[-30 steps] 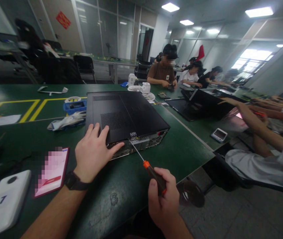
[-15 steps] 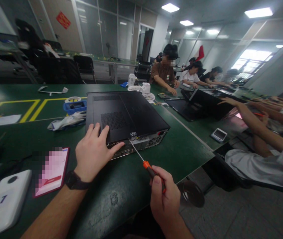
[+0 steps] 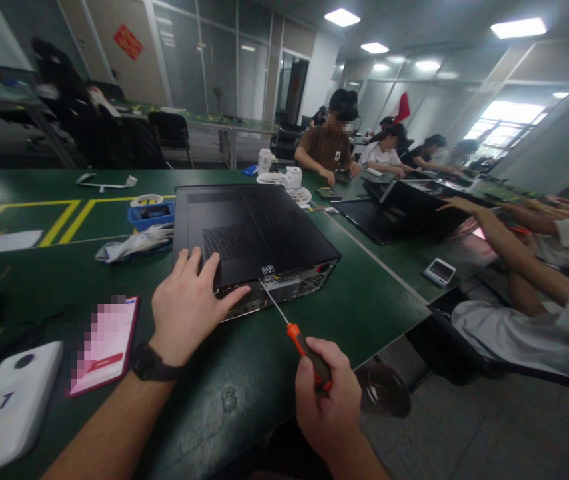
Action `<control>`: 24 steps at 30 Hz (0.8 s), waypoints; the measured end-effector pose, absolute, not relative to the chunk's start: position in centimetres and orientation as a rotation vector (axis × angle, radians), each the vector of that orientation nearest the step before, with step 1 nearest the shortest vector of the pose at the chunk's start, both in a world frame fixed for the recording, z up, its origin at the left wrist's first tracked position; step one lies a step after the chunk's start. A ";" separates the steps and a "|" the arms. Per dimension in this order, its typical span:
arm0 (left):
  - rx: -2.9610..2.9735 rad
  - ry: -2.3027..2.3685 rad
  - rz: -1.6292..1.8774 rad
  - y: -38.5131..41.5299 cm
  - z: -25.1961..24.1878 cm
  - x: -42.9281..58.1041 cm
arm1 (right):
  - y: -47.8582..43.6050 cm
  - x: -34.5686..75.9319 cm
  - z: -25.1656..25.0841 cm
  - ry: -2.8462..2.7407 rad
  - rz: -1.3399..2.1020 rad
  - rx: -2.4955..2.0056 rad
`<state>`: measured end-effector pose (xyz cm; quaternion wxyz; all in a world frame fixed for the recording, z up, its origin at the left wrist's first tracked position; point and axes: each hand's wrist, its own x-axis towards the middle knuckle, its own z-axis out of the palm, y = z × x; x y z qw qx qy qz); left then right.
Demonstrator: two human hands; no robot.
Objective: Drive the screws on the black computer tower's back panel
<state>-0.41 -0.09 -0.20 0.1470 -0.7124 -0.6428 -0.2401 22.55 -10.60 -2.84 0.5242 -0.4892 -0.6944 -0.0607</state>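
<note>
A black computer case [image 3: 284, 223] lies flat on the green table, its back panel with ports and a fan grille facing me. My left hand [image 3: 189, 300] rests on the case's near left corner, fingers spread on the top and thumb along the rear edge. In my right hand [image 3: 332, 393] is a screwdriver [image 3: 297, 331] with an orange and dark handle, gripped with thumb and fingers. Its thin shaft points up and left, the tip at the rear edge of the case by a small checkered label [image 3: 268, 270]. Whatever the tip touches is too small to make out.
Left of the case are white gloves [image 3: 137, 243] and a blue tray [image 3: 152, 213]. Nearer stand a pink-framed card [image 3: 107, 347] and a white device marked 1 [image 3: 14, 400]. White fans [image 3: 284, 177] sit behind. At right, a co-worker's arm [image 3: 509, 240] reaches to another black case [image 3: 414, 207].
My right hand has shifted its grip slightly on the screwdriver handle, which looks turned a little. The tip and my left hand stay in place. A co-worker across the table has moved their hands.
</note>
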 end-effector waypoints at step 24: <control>-2.049 -1.856 -0.705 -0.1 -0.3 -0.4 | -10.8 22.8 -3.1 -1.644 -0.143 -1.259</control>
